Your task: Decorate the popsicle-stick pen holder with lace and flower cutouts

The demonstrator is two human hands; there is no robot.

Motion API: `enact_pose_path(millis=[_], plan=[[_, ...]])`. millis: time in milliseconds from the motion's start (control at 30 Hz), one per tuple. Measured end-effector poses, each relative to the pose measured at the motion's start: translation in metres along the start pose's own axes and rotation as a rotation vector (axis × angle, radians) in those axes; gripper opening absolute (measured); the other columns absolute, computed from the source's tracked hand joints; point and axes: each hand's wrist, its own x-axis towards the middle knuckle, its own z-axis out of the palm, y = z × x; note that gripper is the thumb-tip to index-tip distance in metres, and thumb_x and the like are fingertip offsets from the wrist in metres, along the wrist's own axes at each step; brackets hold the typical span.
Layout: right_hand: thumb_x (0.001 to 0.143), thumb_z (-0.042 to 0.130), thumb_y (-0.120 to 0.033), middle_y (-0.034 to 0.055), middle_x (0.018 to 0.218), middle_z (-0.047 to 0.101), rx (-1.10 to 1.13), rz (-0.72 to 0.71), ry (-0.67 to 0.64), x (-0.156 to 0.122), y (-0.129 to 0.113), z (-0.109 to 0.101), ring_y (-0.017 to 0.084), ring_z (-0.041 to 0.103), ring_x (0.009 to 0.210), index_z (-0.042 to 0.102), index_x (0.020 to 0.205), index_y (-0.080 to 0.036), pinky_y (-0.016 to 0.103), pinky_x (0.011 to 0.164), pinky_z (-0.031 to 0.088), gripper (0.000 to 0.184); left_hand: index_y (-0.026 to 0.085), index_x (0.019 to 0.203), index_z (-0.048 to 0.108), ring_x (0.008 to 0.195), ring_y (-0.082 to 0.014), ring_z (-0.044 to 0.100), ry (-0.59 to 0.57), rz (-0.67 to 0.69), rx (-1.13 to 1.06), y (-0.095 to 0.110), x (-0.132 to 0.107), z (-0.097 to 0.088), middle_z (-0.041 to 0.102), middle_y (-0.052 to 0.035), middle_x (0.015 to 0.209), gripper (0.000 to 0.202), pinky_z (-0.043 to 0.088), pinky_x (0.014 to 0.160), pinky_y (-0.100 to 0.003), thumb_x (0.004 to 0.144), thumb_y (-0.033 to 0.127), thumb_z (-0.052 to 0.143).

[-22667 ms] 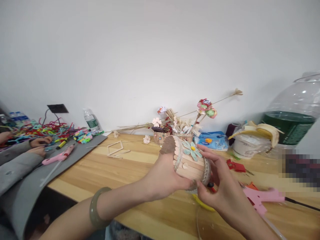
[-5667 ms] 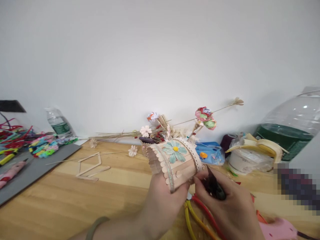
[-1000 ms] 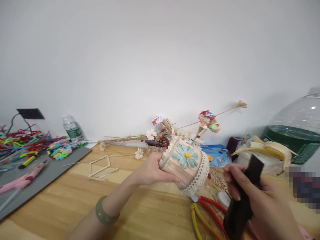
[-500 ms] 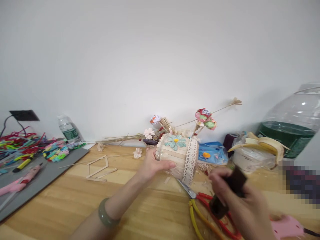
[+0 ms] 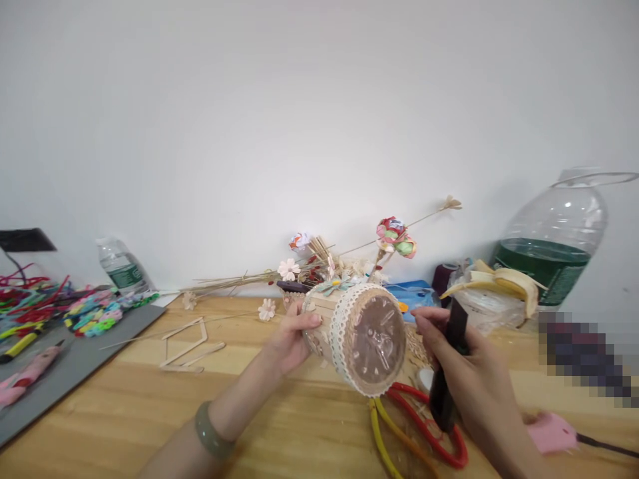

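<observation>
My left hand (image 5: 291, 336) grips a round pot made of wooden craft sticks (image 5: 357, 336), trimmed with white lace and a teal paper flower. The pot is tipped so its brown round base faces me. My right hand (image 5: 472, 376) is closed around a long black object (image 5: 446, 372) held upright just right of the pot. Scissors with red and yellow handles (image 5: 414, 432) lie on the wooden table (image 5: 150, 406) below both hands.
Paper flowers on thin stems (image 5: 394, 236) lie behind the pot. A big plastic water jug (image 5: 554, 243), a banana peel (image 5: 494, 279), a pink glue gun (image 5: 549, 432), loose craft sticks (image 5: 187, 342), a small bottle (image 5: 120, 266) and coloured pipe cleaners (image 5: 50, 309) surround the spot.
My left hand has turned the pot so that its base faces me instead of its flowered side. My right hand has raised the black object closer to the pot.
</observation>
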Motion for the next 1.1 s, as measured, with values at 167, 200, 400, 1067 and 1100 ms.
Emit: enact_pose_path(millis=[167,200,400,1067,1100], plan=[[0.075,0.057,-0.053,-0.0030,0.054,0.048,-0.034,-0.033,0.025,0.000,0.000,-0.001,0.010,0.040,0.047,0.062,0.074,-0.019,0.022,0.042,0.033,0.034,0.013,0.077,0.067,0.059,-0.0124,0.066,-0.040,-0.008,-0.084,-0.002,0.000,-0.002,0.072,-0.0004,0.066,0.030,0.051,0.061,-0.019,0.048,0.012,0.071],[0.076,0.056,-0.052,-0.0030,0.053,0.048,-0.039,-0.051,0.024,0.000,-0.001,-0.001,0.010,0.040,0.046,0.061,0.071,-0.019,0.022,0.042,0.034,0.034,0.013,0.076,0.067,0.059,-0.0123,0.066,-0.047,-0.009,-0.096,-0.003,0.000,-0.002,0.072,0.0000,0.066,0.028,0.051,0.061,-0.019,0.049,0.012,0.070],[0.071,0.065,-0.037,0.0015,0.077,0.061,-0.076,-0.277,-0.014,-0.004,-0.007,0.000,0.017,0.054,0.070,0.068,0.081,-0.024,0.028,0.062,0.043,0.016,0.012,0.085,0.066,0.064,-0.0148,0.067,-0.072,-0.053,-0.108,-0.008,0.000,-0.004,0.074,-0.0026,0.073,0.035,0.051,0.065,-0.022,0.050,0.009,0.067],[0.084,0.047,-0.049,-0.0050,0.049,0.042,0.001,-0.127,0.055,-0.003,-0.009,-0.003,0.011,0.039,0.044,0.055,0.078,-0.022,0.022,0.041,0.031,0.029,0.012,0.105,0.063,0.100,-0.0237,0.063,0.008,-0.171,-0.166,-0.006,-0.001,0.010,0.072,-0.0096,0.094,0.033,0.042,0.094,-0.036,0.086,0.035,0.049],[0.081,0.051,-0.051,-0.0055,0.047,0.041,0.002,-0.109,0.003,-0.004,-0.008,0.000,0.011,0.038,0.043,0.058,0.083,-0.021,0.022,0.040,0.030,0.031,0.011,0.107,0.062,0.104,-0.0241,0.061,0.019,-0.165,-0.194,-0.004,-0.001,0.013,0.072,-0.0105,0.097,0.039,0.040,0.096,-0.037,0.088,0.040,0.044]])
